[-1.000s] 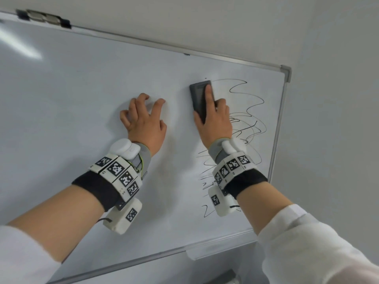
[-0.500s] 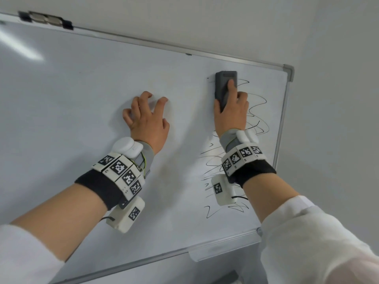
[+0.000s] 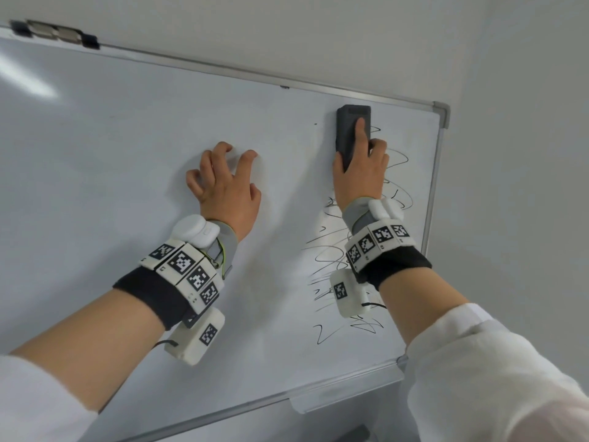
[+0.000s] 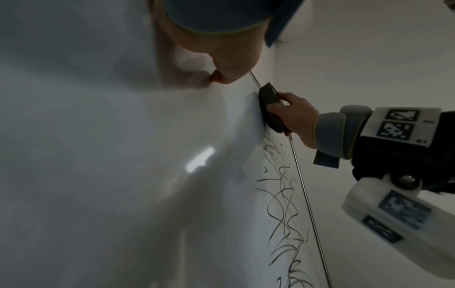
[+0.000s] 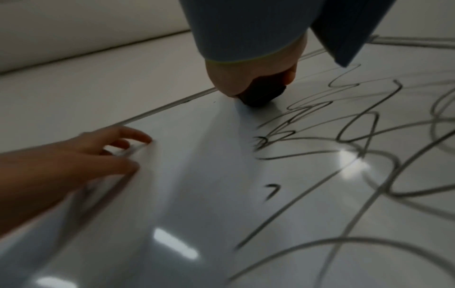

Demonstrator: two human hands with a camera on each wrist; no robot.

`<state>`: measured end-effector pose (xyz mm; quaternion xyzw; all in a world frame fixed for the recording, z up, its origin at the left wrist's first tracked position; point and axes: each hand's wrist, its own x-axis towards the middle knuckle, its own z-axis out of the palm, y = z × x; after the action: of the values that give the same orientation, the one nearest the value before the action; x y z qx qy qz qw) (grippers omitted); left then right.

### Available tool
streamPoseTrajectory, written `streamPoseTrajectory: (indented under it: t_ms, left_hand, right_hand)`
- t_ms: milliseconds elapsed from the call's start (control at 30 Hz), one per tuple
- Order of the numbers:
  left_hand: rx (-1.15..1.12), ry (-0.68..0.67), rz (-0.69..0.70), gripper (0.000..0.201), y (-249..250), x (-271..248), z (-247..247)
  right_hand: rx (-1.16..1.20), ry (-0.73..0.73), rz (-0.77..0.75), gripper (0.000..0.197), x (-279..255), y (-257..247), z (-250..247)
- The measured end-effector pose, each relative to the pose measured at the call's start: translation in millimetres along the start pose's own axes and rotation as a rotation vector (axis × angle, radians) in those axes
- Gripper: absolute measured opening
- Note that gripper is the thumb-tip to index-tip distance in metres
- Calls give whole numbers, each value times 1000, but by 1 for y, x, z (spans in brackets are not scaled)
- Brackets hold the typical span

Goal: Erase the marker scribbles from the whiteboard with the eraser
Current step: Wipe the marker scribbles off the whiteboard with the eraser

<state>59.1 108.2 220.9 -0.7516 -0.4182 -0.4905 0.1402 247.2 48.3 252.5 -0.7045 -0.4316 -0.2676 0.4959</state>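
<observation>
A wall-mounted whiteboard [image 3: 127, 154] carries black marker scribbles [image 3: 331, 256] on its right part, running from under my right wrist down toward the bottom edge. My right hand [image 3: 360, 177] grips the dark grey eraser [image 3: 349, 129] and holds it flat against the board near the top right corner, index finger along its back. In the left wrist view the eraser [image 4: 268, 97] lies against the board's surface. My left hand [image 3: 226, 186] rests its spread, bent fingertips on bare board to the left and holds nothing. More scribbles [image 5: 357, 136] fill the right wrist view.
The board's metal frame [image 3: 432, 193] runs close to the right of the eraser, with the corner piece [image 3: 441, 113] just above. A marker tray [image 3: 344, 390] sits on the bottom edge. A metal clip [image 3: 54, 33] sits at the top left. Bare wall surrounds the board.
My right hand has slid the eraser up and to the right, toward the top corner; the strokes along its path are gone. The left hand has stayed in place.
</observation>
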Motion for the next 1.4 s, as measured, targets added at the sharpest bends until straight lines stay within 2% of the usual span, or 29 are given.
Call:
streamPoseTrajectory:
  t_ms: [167,267,500,600,733,800,867,1033,1133,1200,1333,1400]
  left_hand:
    - [-7,-6,5,49,4,3,0]
    - [-16,12,19,49,4,2,-1]
    - [-4,-3,20,48,2,1,-3]
    - [-1,-11,16,49,4,2,-3]
    - [-2,-4,15,49,3,2,-4]
    - [-9,0,21,49,4,2,-3]
    - [-8,-7,29,48,4,1,-3]
    - [-11,-9,27,48,4,2,0]
    - [-15,-6,21,48,5,3,1]
    - [-17,-2,19,48,5,3,1]
    - [-20,-8,17,50,7,3,1]
    - [-32,-13,21,50,8,2,2]
  right_hand:
    - [67,-35,-216,60,-14,-26,8]
    - [58,-7,-255,56,-12,-25,4]
    - [49,51,114,57,10,22,-11]
    - [60,50,106,58,6,17,-9]
    - [84,-18,-75,59,-8,2,-2]
    - [55,-25,-101,58,-8,3,-3]
    - [41,-3,-48,58,-1,14,-7]
    - [-18,36,235,59,14,50,-16]
    - [-35,30,266,60,15,54,-17]
    - [3,31,239,60,11,48,-14]
    - [41,-11,22,60,-2,29,-5]
    - [28,-17,-37,60,-2,27,-6]
